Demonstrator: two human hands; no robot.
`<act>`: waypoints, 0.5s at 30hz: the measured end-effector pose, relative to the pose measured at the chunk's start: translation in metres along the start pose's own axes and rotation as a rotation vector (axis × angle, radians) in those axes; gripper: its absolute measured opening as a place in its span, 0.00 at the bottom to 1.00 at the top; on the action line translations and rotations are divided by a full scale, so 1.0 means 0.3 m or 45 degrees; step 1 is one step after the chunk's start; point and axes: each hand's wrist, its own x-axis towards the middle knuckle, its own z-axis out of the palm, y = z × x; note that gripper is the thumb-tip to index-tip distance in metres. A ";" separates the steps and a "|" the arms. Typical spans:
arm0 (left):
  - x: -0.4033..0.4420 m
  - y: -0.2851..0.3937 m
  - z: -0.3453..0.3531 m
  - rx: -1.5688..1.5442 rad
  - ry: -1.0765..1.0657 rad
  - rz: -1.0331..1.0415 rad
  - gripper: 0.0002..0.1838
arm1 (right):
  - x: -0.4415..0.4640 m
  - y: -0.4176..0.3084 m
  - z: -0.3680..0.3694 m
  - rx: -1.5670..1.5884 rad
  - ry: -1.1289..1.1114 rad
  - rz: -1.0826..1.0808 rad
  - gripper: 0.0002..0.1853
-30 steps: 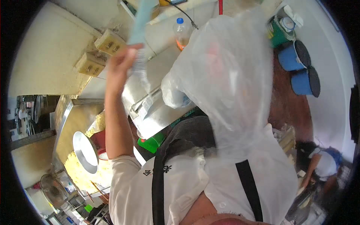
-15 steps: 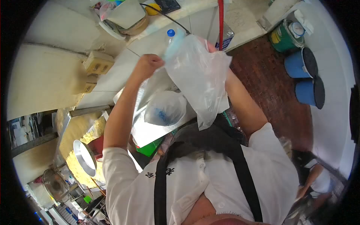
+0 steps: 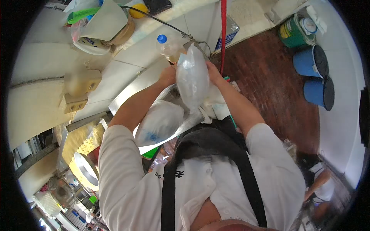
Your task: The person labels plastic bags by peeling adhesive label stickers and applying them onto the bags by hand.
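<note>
My arms [image 3: 131, 102] slant forward and inward, left hand [image 3: 168, 76] and right hand [image 3: 213, 73] having the puffed clear bag [image 3: 192, 81] between them. It hides most fingers; how far they close I can't tell. Beyond it, leftward, a blue-capped bottle [image 3: 167, 47] is partly covered.

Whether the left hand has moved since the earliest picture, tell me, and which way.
Yes: against the wall boxes, the left hand has moved rightward in view, away from them, toward the bottle.
</note>
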 end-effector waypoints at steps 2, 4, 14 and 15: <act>0.055 -0.038 0.085 0.219 -0.111 -0.106 0.18 | 0.012 0.005 -0.006 -0.123 -0.021 0.068 0.19; 0.038 -0.049 0.108 0.050 0.007 -0.146 0.18 | -0.057 -0.158 0.025 -0.531 -0.090 0.159 0.18; -0.157 -0.062 -0.232 -0.404 -0.115 0.110 0.20 | -0.552 -0.839 0.228 -0.815 -0.127 -0.743 0.56; -0.149 -0.030 -0.229 -0.483 -0.081 0.203 0.21 | -0.529 -0.817 0.266 -0.862 -0.094 -0.760 0.57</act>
